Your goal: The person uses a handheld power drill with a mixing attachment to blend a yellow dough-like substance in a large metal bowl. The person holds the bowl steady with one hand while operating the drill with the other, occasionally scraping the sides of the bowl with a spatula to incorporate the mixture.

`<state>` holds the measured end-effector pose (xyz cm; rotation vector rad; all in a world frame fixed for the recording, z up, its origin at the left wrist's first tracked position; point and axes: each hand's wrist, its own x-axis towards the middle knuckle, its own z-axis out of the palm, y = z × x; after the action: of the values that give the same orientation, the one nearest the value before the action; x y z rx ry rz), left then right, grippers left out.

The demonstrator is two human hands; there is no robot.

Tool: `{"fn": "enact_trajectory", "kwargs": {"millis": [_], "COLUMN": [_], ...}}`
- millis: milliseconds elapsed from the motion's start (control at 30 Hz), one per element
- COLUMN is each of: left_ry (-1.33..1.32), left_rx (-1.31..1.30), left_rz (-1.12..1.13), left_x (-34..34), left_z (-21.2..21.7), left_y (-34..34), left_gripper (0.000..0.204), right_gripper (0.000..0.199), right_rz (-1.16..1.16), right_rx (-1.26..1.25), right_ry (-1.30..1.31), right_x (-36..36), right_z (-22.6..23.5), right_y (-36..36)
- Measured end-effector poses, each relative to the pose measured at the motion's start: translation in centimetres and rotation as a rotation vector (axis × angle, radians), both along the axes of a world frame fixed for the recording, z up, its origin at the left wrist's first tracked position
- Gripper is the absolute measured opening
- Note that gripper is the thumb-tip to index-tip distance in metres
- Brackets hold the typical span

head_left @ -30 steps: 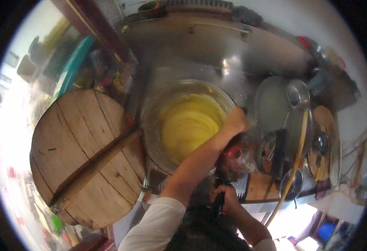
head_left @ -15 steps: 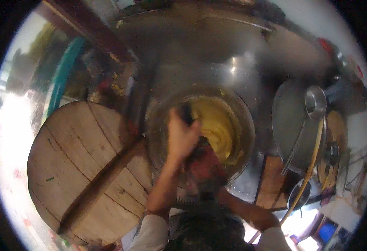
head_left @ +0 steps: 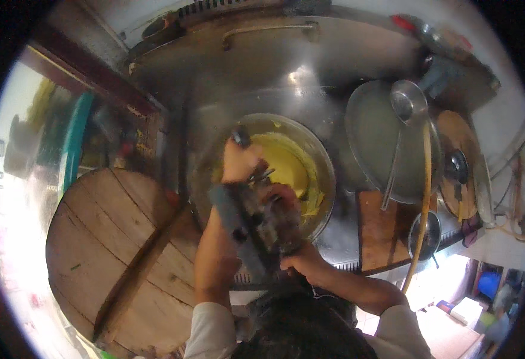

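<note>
Honestly, the yellow mix (head_left: 292, 164) seems mostly blended already, though smears (head_left: 276, 124) are left up the pot (head_left: 326, 167); the power tool (head_left: 241, 227) is gripped by left hand (head_left: 241, 161) and right hand (head_left: 305, 262).

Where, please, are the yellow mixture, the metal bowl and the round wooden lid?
Yellow mixture (head_left: 293, 169): head view, exposed middle.
Metal bowl (head_left: 327, 173): head view, right inner wall.
Round wooden lid (head_left: 110, 239): head view, planks.

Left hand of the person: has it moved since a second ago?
Yes. Judged against the metal pot, the left hand has moved leftward, from near the pot's right rim to over its left half.
</note>
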<state>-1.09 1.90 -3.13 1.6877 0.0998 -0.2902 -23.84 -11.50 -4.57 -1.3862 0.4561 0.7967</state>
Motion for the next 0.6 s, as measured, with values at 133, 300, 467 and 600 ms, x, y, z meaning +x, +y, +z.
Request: {"fn": "enact_trajectory", "kwargs": {"millis": [133,300,467,600], "left_ry": [-0.188,-0.105,-0.146,-0.214], "left_rx": [0.251,0.573,0.239,0.215], "left_rz": [-0.307,-0.467,-0.064,0.168], "left_x": [0.4,-0.3,-0.1,-7.6], "left_z": [1.9,0.7,-5.9,-6.3], "left_y": [-6.0,-14.7,-13.4,-1.2], "left_gripper": [0.023,0.044,0.047,0.03], "right_gripper": [0.024,0.028,0.031,0.033], "right_rz": [-0.305,-0.572,-0.488,-0.457], "right_rx": [0.348,0.538,0.92,0.913], "right_ry": [0.112,0.302,0.228,0.178], "right_x": [-1.3,-2.5,-2.5,-1.1], "right_z": [4.2,6.1,0.4,-2.3], "right_y": [-1.3,-4.0,-5.2,-4.5]}}
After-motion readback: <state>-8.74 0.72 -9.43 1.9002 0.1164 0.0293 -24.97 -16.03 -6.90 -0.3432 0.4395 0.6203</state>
